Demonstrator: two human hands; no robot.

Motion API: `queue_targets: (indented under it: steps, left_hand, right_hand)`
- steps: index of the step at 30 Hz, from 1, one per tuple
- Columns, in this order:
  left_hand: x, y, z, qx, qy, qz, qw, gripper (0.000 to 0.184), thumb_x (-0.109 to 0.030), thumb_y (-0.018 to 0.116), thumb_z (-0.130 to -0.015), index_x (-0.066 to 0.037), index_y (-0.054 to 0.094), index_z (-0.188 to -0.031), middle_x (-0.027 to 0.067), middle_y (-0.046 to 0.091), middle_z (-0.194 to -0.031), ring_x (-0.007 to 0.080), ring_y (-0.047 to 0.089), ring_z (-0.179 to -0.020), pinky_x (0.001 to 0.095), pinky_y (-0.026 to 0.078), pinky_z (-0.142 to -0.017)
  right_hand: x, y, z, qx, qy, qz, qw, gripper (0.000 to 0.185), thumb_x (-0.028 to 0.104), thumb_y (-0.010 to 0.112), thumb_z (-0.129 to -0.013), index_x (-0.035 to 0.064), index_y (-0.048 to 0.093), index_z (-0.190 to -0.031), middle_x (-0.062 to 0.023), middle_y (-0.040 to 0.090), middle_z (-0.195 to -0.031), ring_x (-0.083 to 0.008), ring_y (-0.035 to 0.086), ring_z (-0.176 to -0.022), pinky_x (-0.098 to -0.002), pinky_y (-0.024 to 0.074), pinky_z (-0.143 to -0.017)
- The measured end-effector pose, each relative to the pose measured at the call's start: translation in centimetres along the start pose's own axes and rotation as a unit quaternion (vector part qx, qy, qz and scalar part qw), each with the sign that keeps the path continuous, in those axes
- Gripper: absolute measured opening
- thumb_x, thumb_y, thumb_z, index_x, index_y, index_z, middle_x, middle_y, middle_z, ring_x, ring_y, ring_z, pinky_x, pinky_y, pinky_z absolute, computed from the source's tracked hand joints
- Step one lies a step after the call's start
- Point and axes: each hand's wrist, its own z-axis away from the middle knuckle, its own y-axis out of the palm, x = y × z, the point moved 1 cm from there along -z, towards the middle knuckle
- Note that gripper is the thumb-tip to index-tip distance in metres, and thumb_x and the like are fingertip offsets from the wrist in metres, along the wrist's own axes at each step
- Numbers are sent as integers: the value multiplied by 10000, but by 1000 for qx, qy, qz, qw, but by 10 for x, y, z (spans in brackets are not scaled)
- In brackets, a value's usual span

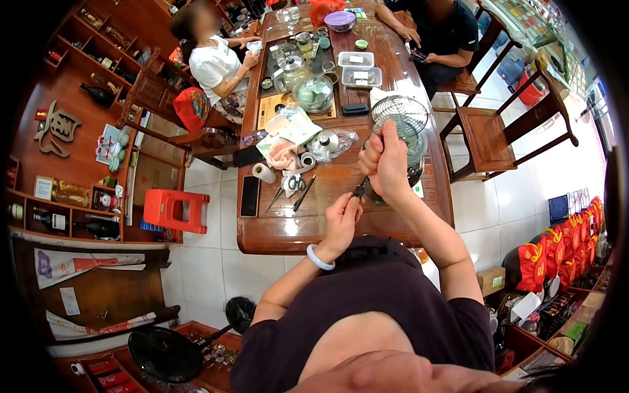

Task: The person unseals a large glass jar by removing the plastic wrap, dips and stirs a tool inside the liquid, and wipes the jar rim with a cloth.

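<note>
My right hand [385, 157] is closed in a fist over the table, thumb uppermost, in front of a round wire grille [409, 110]. Whatever the fist holds is hidden by the fingers. Below and behind the grille shows a bluish, see-through round body [417, 145], partly covered by my right hand. Nearer to me, my left hand [341, 223], with a pale bracelet [320, 257] on its wrist, pinches a small black piece [359, 189] whose kind I cannot make out. To the left lie scissors [295, 184], a black pen [304, 192] and a roll of tape [307, 160].
The wooden table [275, 232] also bears a phone [249, 196], cloths [285, 150], a glass bowl [313, 93] and plastic boxes [361, 77]. Two people sit at its far sides. A red stool [175, 209] stands left, a wooden chair [488, 134] right.
</note>
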Motion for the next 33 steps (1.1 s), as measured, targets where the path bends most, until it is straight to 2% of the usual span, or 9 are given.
queue_targets:
  steps: [10,15,16,17,20,23,27,28,33]
  left_hand:
    - [4,-3,3,-13,29,-49,998,162,-109,423,-891,0,541,-874,-21,466,-604,34,371,-506,181,291,-449]
    - [-12,-10,-10,36,-2,3,999,181,-124,415,-896,6,537,-927,-10,481,-634,39,389,-530,174,309,-467]
    - [-14,-12,-12,52,4,24,998,188,-128,412,-897,9,533,-943,-6,487,-654,40,400,-547,173,319,-481]
    - [-16,-13,-15,69,10,43,997,197,-132,408,-898,12,529,-958,-1,493,-674,40,411,-565,172,330,-496]
    - [-11,-18,-16,47,61,7,997,216,-124,411,-894,22,520,-1010,2,505,-744,50,423,-634,175,340,-557]
    - [-13,-18,-21,-18,161,-98,982,217,-89,460,-861,20,525,-1037,24,492,-744,99,433,-663,214,359,-588]
    - [-23,-25,-27,-42,279,-242,928,266,-26,563,-769,0,550,-1034,70,486,-745,183,449,-696,277,380,-616]
    - [-25,-27,-28,-45,279,-242,928,266,-26,563,-769,0,550,-1034,70,486,-745,183,449,-696,277,380,-616]
    - [-37,-27,-26,-32,313,-317,895,282,15,627,-689,22,579,-967,82,520,-768,179,484,-679,274,406,-595]
  right_hand:
    - [-7,-2,6,16,-33,2,999,459,400,353,-905,119,284,-548,40,200,-457,-79,142,-372,-249,114,-361]
    - [10,7,8,89,-49,59,993,458,397,369,-897,71,373,-576,17,286,-478,-82,238,-400,-236,211,-400]
    - [17,4,11,127,0,80,989,349,313,430,-886,11,487,-721,-17,434,-588,-91,405,-519,-220,348,-501]
    - [18,4,12,131,-2,79,988,349,313,430,-886,11,487,-721,-17,434,-588,-91,405,-519,-220,348,-501]
    - [26,-6,17,191,-86,319,924,272,142,481,-848,-23,464,-1062,-50,512,-943,-108,484,-839,-237,412,-734]
    - [32,-19,23,191,-62,379,903,271,117,511,-830,-10,471,-1065,-38,512,-930,-95,491,-800,-226,415,-718]
    - [29,-28,33,212,2,309,927,247,91,501,-833,4,488,-1063,-25,501,-857,-70,467,-667,-207,407,-628]
    - [25,-30,34,187,-22,309,932,207,139,519,-844,33,537,-1020,6,517,-755,-44,442,-617,-188,379,-571]
    - [26,-40,32,186,25,318,929,220,203,437,-892,39,584,-904,25,512,-701,-45,422,-575,-181,356,-527]
